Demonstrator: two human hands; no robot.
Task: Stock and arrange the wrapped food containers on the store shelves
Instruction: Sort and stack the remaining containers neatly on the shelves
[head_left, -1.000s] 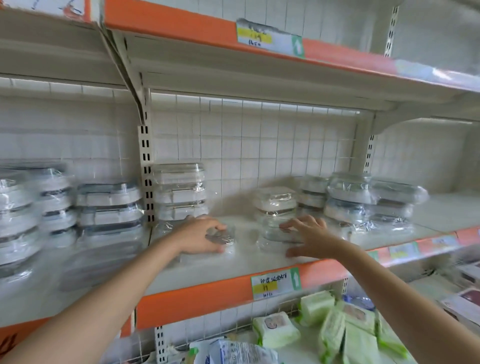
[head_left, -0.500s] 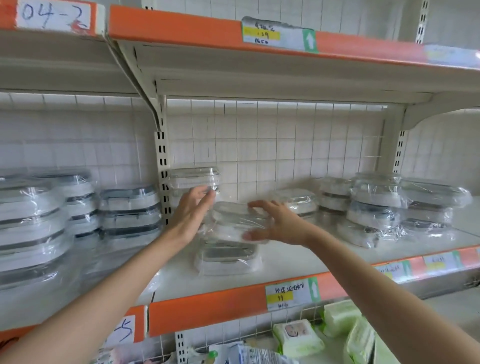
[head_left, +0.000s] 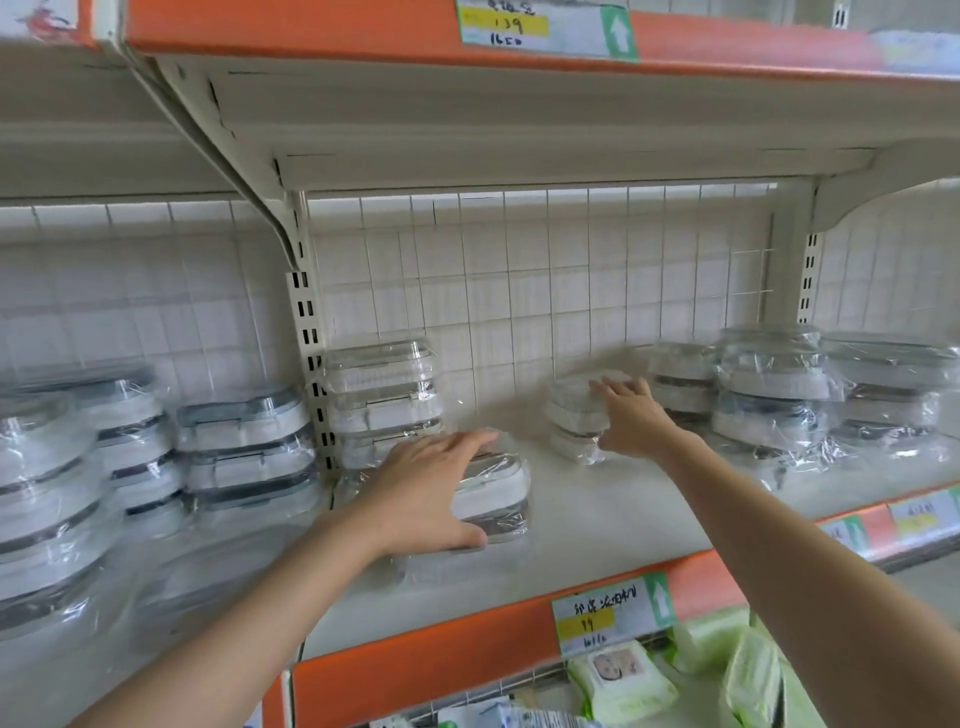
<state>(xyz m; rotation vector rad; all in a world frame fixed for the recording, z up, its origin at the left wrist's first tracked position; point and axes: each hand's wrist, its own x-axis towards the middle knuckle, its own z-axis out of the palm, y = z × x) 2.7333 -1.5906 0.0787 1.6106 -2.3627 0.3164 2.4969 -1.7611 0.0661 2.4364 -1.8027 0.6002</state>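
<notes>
Shelf (head_left: 597, 525) looks mostly stocked, with stacks at both ends. Left hand (head_left: 431, 493) wraps around a wrapped container (head_left: 493, 493) mid-shelf near the front; right hand (head_left: 631, 415) grips a small stack (head_left: 574, 415) further back. Middle gap probably needs filling and tidying.

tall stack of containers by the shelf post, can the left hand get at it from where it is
Probably yes. The left hand rests on a wrapped container just in front of the tall stack, and nothing stands between them; the right hand is busy farther right.
</notes>
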